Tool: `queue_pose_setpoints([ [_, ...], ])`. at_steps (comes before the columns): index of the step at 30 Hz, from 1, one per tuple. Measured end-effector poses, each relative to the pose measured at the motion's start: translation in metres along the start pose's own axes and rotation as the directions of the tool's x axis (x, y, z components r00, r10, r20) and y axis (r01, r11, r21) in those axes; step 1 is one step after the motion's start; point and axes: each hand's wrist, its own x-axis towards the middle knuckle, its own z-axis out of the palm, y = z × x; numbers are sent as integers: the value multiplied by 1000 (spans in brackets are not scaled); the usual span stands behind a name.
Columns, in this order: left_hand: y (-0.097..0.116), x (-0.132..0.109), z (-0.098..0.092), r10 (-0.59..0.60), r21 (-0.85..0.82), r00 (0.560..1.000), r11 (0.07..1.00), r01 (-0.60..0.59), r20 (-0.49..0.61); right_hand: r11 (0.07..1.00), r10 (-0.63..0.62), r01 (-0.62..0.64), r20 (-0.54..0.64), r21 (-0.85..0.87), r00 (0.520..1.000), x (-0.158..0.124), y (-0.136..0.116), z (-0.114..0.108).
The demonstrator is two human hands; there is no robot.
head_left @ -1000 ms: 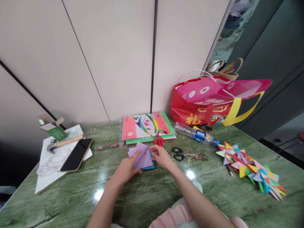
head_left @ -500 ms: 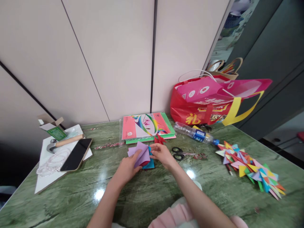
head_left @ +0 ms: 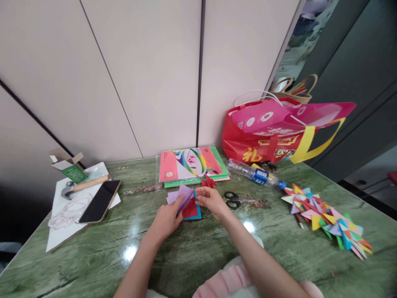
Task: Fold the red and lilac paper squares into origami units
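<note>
My left hand (head_left: pixel 169 216) is closed on purple paper (head_left: pixel 182 194), thumb and fingers pinching its folded layers. Beneath it lies a red sheet (head_left: pixel 190 210) on top of a blue sheet (head_left: pixel 199 212), both on the green table. My right hand (head_left: pixel 212 201) pinches the upper right edge of the blue paper with thumb and fingertips. Just behind that hand sits a folded red paper piece (head_left: pixel 208 181). To its right lie black-handled scissors (head_left: pixel 233 200). A pack of coloured paper (head_left: pixel 192 164) lies flat behind both hands.
At left, a phone (head_left: pixel 101 202), a hammer (head_left: pixel 88 184), bead strands (head_left: pixel 70 213) and a small green box (head_left: pixel 74 173) rest on a white board. At right are a plastic bottle (head_left: pixel 245 169), a red bag (head_left: pixel 263 142) and a folded multicoloured paper chain (head_left: pixel 328 221).
The purple paper has lifted and tilted up to the left under my left hand, exposing more of the red sheet. My right hand stays nearly in place.
</note>
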Motion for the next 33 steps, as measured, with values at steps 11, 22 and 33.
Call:
queue_pose_setpoints([
  [11, -10, 2, 3, -24, 13, 1000, 1000, 25, -9, 991, 70, -72, -22, -115, 997, -1, 2, -1],
  [22, -12, 2, 3, -34, 28, 999, 999, 34, -9, 991, 86, -87, -10, -104, 996, -3, 0, 0],
  [33, -5, 1, -4, -57, -37, 998, 998, 57, 2, 991, 63, -72, 81, 114, 995, -3, -2, 1],
])
